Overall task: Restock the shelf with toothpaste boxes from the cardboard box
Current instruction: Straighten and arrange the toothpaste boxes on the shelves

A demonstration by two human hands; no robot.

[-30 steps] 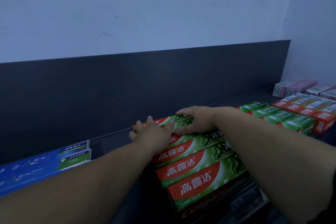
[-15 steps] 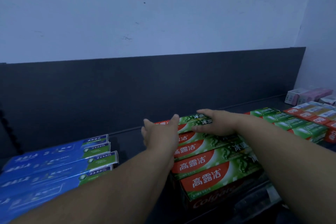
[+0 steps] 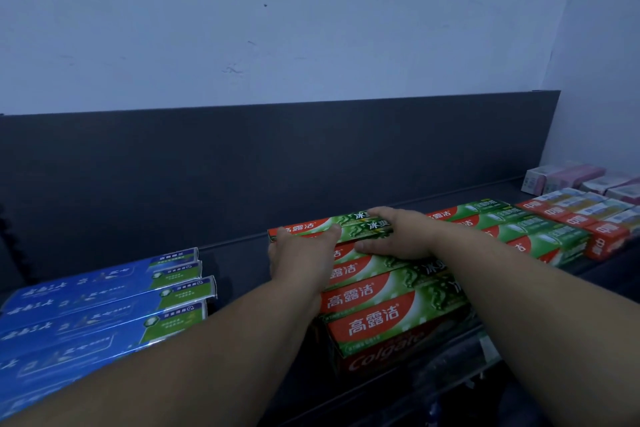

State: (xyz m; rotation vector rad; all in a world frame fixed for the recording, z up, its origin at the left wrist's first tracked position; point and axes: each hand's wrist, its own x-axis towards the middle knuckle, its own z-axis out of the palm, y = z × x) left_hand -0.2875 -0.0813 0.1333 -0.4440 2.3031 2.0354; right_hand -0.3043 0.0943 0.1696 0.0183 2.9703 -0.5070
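left hand at centre frame, laid on the left end of the rearmost red-and-green toothpaste boxes, thumb stretched along their top; fingers mostly hidden behind the back of the hand, so cannot tell whether they curl round the end. right hand just right of it, palm down on the same rear boxes, fingers fairly straight and reaching to the far edge, thumb on the near side; reads as pressing or squaring up, not lifting. those boxes lie flat on the dark shelf, lengthways across the frame, in a row running from the back panel toward the lower right, stacked at least two high at front. blue boxes at lower left, apart from the row with a bare strip of shelf between. green-topped boxes just right of the hands, then red boxes, then pink boxes at far right. cardboard box not in view, so what remains in it is unknown. judgement: well along; this column looks nearly filled to the back, final boxes being seated; the gap beside the blue stock may yet take more.
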